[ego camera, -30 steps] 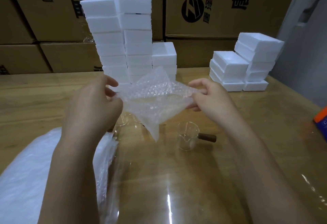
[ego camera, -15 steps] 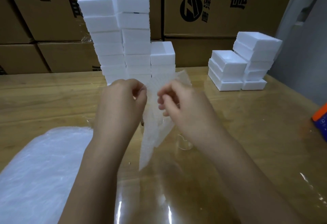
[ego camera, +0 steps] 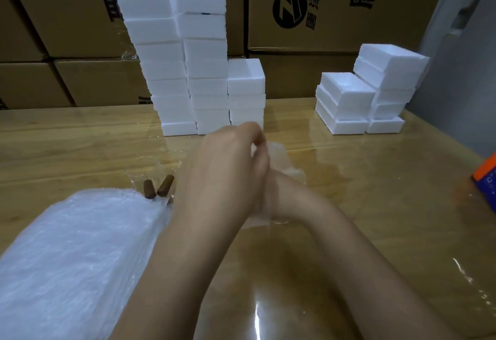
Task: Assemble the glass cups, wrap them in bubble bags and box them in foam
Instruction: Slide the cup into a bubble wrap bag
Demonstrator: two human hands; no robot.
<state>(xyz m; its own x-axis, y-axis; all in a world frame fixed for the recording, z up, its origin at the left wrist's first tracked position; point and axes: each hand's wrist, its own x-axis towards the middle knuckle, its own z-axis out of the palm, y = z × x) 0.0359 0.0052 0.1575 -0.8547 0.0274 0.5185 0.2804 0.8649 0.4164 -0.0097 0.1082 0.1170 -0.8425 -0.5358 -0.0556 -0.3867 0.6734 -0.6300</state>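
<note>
My left hand crosses over my right in the middle of the table, its curled fingers pinching the clear bubble bag. Only the wrist and heel of my right hand show; its fingers are hidden under the left hand and the bag film. Two glass cups with brown wooden handles stand just left of my left hand. A sliver of glass rim shows below my right wrist; the rest of that cup is hidden.
A thick pile of bubble bags lies at the lower left. White foam boxes are stacked tall at the back centre and lower at the back right. Cardboard cartons wall the rear. An orange and blue object sits at the right edge.
The bag, held spread between both hands, was drawn together. Both hands dropped toward the table; my left hand now covers my right, over where the single cup stood.
</note>
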